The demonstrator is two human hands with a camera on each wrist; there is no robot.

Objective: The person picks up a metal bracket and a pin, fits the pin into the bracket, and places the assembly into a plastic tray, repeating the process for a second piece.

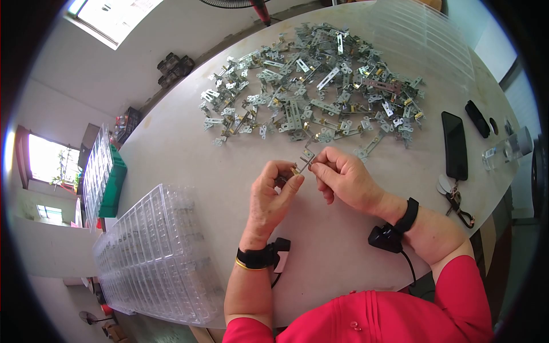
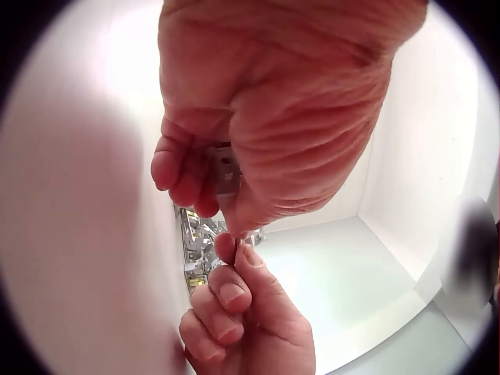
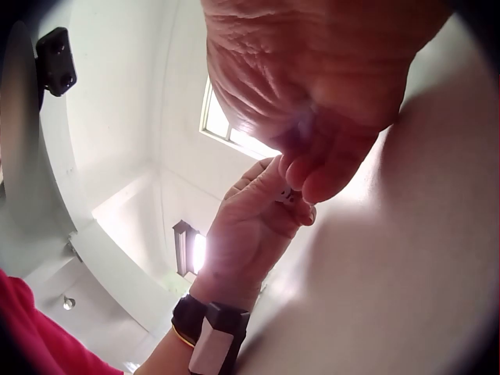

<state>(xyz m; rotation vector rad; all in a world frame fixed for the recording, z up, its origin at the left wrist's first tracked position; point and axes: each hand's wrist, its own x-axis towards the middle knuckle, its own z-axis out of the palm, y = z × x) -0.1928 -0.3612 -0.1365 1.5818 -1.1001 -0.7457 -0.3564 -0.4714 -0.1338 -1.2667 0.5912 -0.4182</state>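
Both hands meet over the near side of the table, just short of a wide pile of small metal brackets [image 1: 293,116]. Between thumb and fingers, my left hand [image 1: 271,191] grips a small silvery metal bracket [image 1: 307,155] with a brass-coloured bit near the fingertips. My right hand [image 1: 350,182] pinches its other side with thumb and forefinger. Seen from the left wrist, a flat grey part of the bracket [image 2: 226,173] with a small hole shows under the left palm. In the right wrist view the fingers cover most of it.
Stacked clear plastic trays [image 1: 154,246] stand at the left, beside a green bin [image 1: 113,183]. More clear trays [image 1: 426,40] lie at the far right. A phone [image 1: 454,146], a black case [image 1: 477,119], pliers-like cutters [image 1: 457,207] and a clear bottle [image 1: 506,150] line the right edge.
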